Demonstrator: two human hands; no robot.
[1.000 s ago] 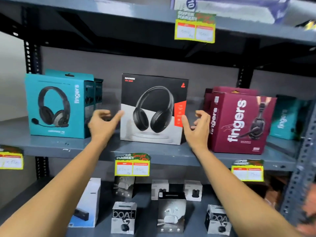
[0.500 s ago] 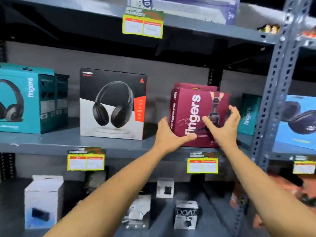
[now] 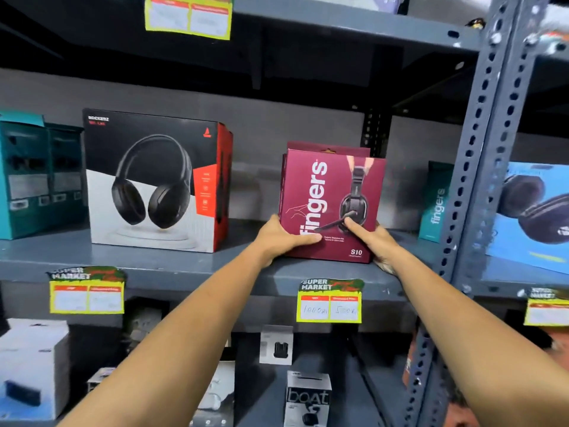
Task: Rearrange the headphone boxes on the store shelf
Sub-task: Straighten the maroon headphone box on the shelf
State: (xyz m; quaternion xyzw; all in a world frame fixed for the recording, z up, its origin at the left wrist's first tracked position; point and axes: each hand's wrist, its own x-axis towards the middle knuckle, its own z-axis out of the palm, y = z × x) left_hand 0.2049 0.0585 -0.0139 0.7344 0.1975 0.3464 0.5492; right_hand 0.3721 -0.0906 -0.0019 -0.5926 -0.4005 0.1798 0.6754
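Observation:
A maroon "fingers" headphone box [image 3: 323, 186] stands on the grey middle shelf [image 3: 172, 269], with a second maroon box [image 3: 326, 145] just behind it. My left hand [image 3: 281, 238] grips its lower left corner, thumb across the front. My right hand [image 3: 374, 241] grips its lower right corner, thumb on the front. To the left stands a black-and-white headphone box [image 3: 154, 180] with a red side. Teal boxes [image 3: 37, 177] sit at the far left, and another teal "fingers" box [image 3: 435, 201] stands at the right.
A perforated grey upright post [image 3: 480, 180] rises right of the maroon box, with a blue headphone box [image 3: 535, 211] beyond it. Yellow price tags [image 3: 329, 300] hang on the shelf edge. Small earbud boxes [image 3: 308, 399] fill the lower shelf.
My hands left the black-and-white box, moved right, and closed on the lower corners of the maroon box. The view shifted right and nearer.

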